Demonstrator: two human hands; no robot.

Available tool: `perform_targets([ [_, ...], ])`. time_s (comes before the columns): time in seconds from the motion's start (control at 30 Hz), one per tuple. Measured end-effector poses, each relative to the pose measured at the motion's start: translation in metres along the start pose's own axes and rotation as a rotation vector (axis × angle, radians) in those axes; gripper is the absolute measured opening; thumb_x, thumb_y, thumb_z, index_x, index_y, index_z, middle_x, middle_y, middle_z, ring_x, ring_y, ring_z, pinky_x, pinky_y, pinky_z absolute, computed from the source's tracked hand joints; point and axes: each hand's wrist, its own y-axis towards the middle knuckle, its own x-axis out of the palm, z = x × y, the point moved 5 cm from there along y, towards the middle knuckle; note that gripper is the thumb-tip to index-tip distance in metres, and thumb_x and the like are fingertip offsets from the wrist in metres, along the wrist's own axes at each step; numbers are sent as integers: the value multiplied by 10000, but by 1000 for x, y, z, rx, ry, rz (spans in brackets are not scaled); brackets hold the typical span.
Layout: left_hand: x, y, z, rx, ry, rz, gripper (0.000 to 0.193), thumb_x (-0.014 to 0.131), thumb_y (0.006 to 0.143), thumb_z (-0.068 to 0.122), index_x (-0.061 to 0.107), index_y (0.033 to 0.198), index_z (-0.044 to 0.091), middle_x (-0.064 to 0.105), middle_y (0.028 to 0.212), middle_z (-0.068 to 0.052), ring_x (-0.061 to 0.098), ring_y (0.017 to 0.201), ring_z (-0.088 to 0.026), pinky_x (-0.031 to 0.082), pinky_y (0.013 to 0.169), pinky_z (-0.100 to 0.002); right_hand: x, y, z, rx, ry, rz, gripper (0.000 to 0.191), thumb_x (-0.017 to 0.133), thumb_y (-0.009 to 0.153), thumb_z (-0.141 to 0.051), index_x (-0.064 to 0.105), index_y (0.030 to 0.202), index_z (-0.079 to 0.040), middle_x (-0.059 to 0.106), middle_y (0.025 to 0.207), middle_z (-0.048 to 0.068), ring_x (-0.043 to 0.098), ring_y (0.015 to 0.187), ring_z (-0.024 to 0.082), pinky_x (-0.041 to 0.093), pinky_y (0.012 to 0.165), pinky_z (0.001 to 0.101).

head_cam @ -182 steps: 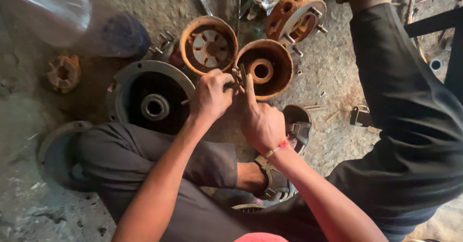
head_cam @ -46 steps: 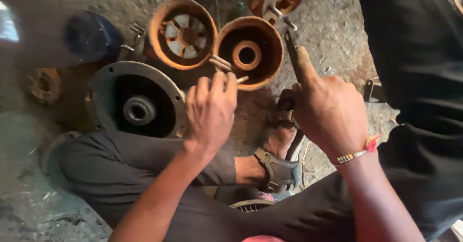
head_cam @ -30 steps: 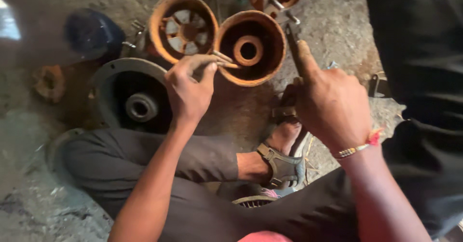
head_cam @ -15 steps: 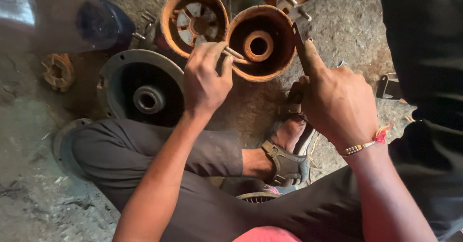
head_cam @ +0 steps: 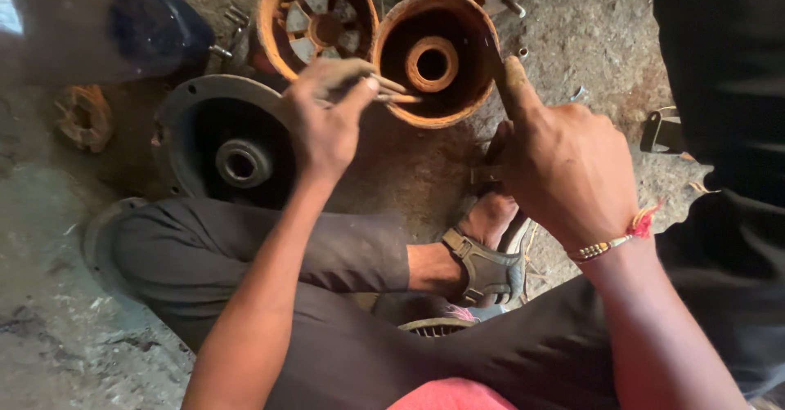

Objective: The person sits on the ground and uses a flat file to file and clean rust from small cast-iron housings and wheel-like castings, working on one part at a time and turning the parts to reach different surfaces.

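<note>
Left hand (head_cam: pixel 327 124) reaches forward on a bare, outstretched forearm, fingers (head_cam: pixel 364 91) curled and pinched together at the tips, while right hand (head_cam: pixel 564 169), wrist banded by a beaded bracelet with red thread, is closed in a fist, thumb extended straight forward, knuckles up.

A grey flanged motor housing (head_cam: pixel 225 144) is seen on the floor, a spoked rusty cup (head_cam: pixel 315 22) behind it, a sandal (head_cam: pixel 482 267) nearby.
</note>
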Motion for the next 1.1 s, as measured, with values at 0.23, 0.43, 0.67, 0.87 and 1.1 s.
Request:
perform_targets([
  [0.23, -19, 7, -2, -84, -176, -13, 130, 731, 974, 44, 759, 1095, 4, 710, 1062, -57, 710, 966, -139, 635, 842, -281, 2, -1, 1, -17, -9, 6, 626, 664, 934, -209, 489, 1530, -128, 663, 684, 231, 661, 605, 457, 517, 548, 555],
  [0.43, -56, 14, 3, 20, -305, 88, 84, 689, 1084, 52, 748, 1106, -3, 734, 1000, -81, 719, 921, -160, 633, 861, -314, -2, 0, 0, 53, -17, -54, 617, 646, 963, -213, 489, 1557, -158, 656, 684, 239, 657, 618, 466, 517, 556, 557],
  [0.67, -67, 11, 6, -152, -807, 95, 149, 647, 1099, 79, 706, 1166, -40, 722, 1032, -130, 731, 856, -209, 650, 857, -374, -16, 1, -7, -113, 830, 45, 567, 613, 946, -4, 468, 1494, -13, 760, 913, 130, 778, 790, 202, 634, 666, 334],
  [0.87, -58, -6, 27, -151, -906, 24, 158, 658, 1154, 84, 684, 1169, -71, 689, 1072, -132, 709, 895, -196, 632, 877, -362, -8, 7, 0, 183, 1390, -256, 634, 731, 929, 26, 559, 1538, 63, 757, 1027, 228, 750, 770, 222, 628, 621, 321],
  [1.1, -65, -8, 38, -84, -920, -1, 171, 699, 1110, 90, 674, 1160, -72, 643, 1089, -133, 679, 942, -183, 629, 867, -346, -2, 6, 3, 161, 1404, -158, 730, 733, 783, -2, 529, 1472, 125, 738, 1086, 204, 763, 841, 198, 626, 708, 292],
])
